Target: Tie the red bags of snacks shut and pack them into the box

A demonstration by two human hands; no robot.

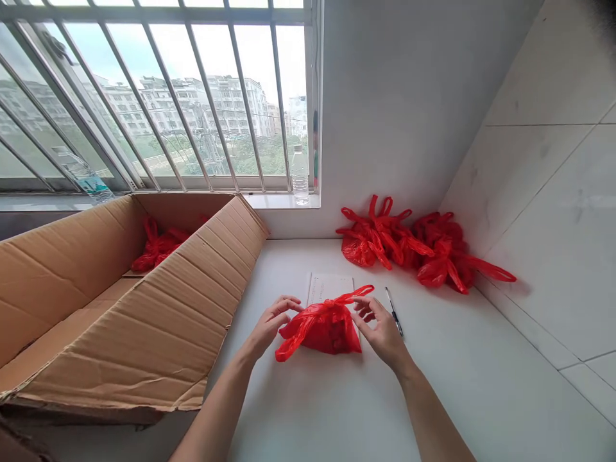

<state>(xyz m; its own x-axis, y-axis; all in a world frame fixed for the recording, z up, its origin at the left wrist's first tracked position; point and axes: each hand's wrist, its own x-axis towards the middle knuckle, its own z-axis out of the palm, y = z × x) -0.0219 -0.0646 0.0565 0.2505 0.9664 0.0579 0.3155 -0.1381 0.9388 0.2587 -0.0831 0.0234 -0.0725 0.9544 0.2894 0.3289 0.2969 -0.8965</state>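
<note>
Two-sided pinch on red bag [327, 330]: left hand [272, 324] just left of it, right hand [382, 330] just right, long axis crosswise.

We're in a plain upstairs room serving as a home packing corner: white counter [481, 385] against a tiled wall [553, 192] right, barred window [158, 96] far left over apartment blocks [231, 102], carton [144, 333] left, tied red bags [423, 247] heaped far right, paper [330, 287] and pen [393, 311] near.

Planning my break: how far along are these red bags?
Done: a pile of knotted bags by the wall. In hand: one red bag on the counter, left hand pinching its top, right hand alongside. Left: more bags in the cardboard box, state unclear.
</note>
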